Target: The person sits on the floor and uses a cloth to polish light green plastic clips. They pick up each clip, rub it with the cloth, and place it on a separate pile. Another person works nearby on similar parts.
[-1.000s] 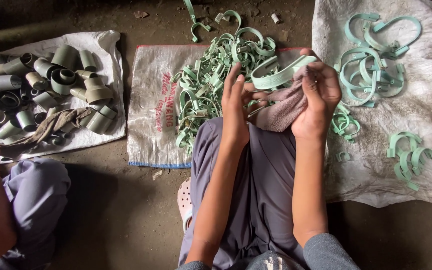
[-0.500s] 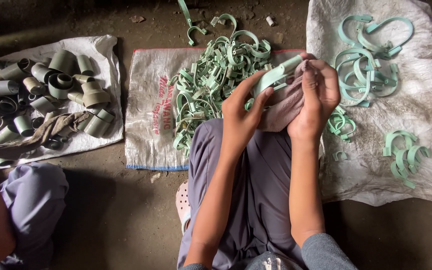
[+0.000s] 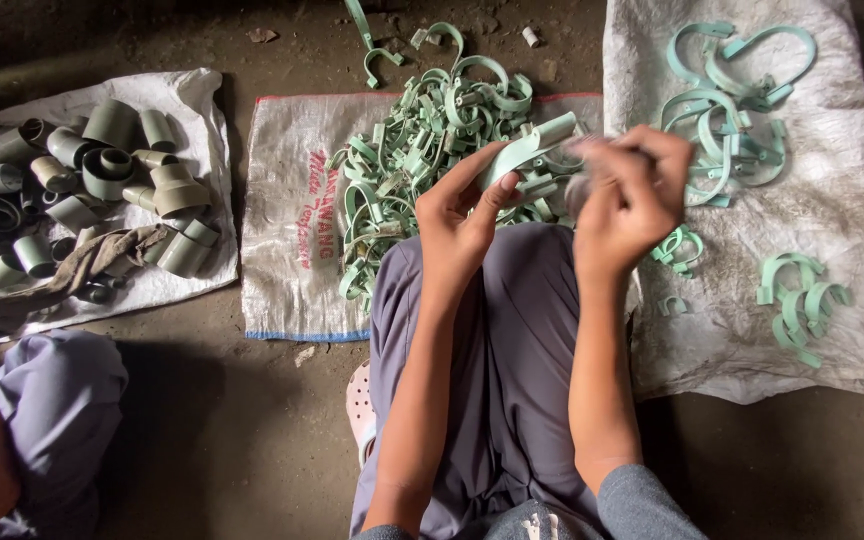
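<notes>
Underfoot lies a dark, dusty dirt floor (image 3: pixel 252 440), and on it a white woven sack (image 3: pixel 292 230) is spread flat, serving as the landmark. Heaped on the right half of that sack is a pile of pale green clips (image 3: pixel 422 150), curved plastic pieces tangled together. Left of the sack, a second white cloth (image 3: pixel 192 95) carries grey pipe offcuts (image 3: pixel 102 180) and a brown rag (image 3: pixel 102 255). Right of the sack, a larger sheet (image 3: pixel 852 200) holds more green clips, sorted in small groups (image 3: pixel 802 300). Just above the sack's near right corner, the left hand (image 3: pixel 462 225) has thumb and fingers closed around one green clip (image 3: pixel 527 150), held over the person's grey-clad lap. The right hand (image 3: pixel 627 195) is blurred, fingers curled together against the clip's far end; whether it grips the clip cannot be told. Another person's knee in lilac cloth (image 3: pixel 52 410) sits below the pipe offcuts.
</notes>
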